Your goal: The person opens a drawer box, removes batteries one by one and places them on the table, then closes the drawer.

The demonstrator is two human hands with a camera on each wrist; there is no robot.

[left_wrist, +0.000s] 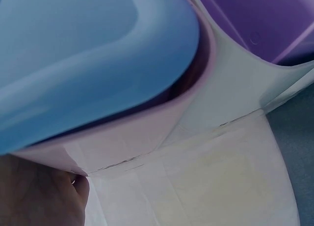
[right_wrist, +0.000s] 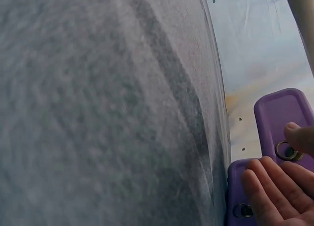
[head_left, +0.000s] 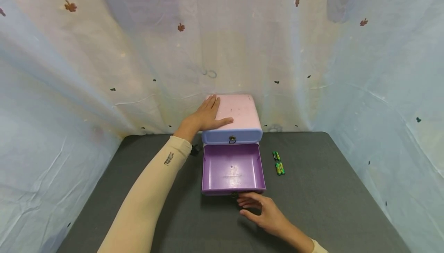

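Note:
A small drawer unit has a pink top (head_left: 239, 108), a blue upper drawer front (head_left: 215, 136) and a ring pull (head_left: 232, 140). Its upper drawer is in. Below, the purple lower drawer (head_left: 230, 168) is pulled out, with nothing seen inside. My left hand (head_left: 208, 117) rests on the left side of the pink top, fingers extended and thumb spread. At the front of the lower drawer is my right hand (head_left: 265, 212), fingertips by its front edge near the ring pull (right_wrist: 243, 211). Its fingers (right_wrist: 277, 189) are loosely extended; whether they touch the drawer is unclear.
Several green batteries (head_left: 278, 163) lie in two pairs right of the drawer. A small black object (head_left: 195, 150) sits left of the unit, partly behind the left forearm. The dark grey table (head_left: 312, 191) is bordered by a patterned curtain (head_left: 222, 52).

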